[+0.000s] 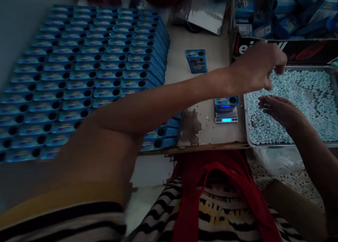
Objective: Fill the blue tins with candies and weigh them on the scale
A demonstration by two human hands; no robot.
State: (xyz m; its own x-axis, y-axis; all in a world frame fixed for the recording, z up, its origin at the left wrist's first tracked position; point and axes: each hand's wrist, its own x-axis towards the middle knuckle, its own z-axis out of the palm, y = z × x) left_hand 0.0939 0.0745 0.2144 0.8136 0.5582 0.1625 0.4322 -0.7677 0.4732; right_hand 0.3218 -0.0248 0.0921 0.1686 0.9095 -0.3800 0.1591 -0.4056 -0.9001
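Note:
My left hand (260, 64) reaches across over the near side of the black-printed carton, above the candy tray (248, 129). Its fingers are bent and spread apart, slightly blurred, with nothing seen in them. Low over the small pale-blue candies (311, 104) is my right hand (280, 111), fingers stretched out and palm partly hidden. Left of the tray, a small digital scale (219, 119) with a lit display bears a blue candy box (225, 104), partly behind my left forearm. Another blue candy box (196, 62) stands upright farther back on the table.
Rows of blue boxes (87, 62) with dark round openings cover the table's left side. The carton (303, 51) behind the tray holds several jumbled blue boxes (285, 16). White sheets (206, 13) lie at the back. A clear plastic bag (280, 161) hangs below the tray.

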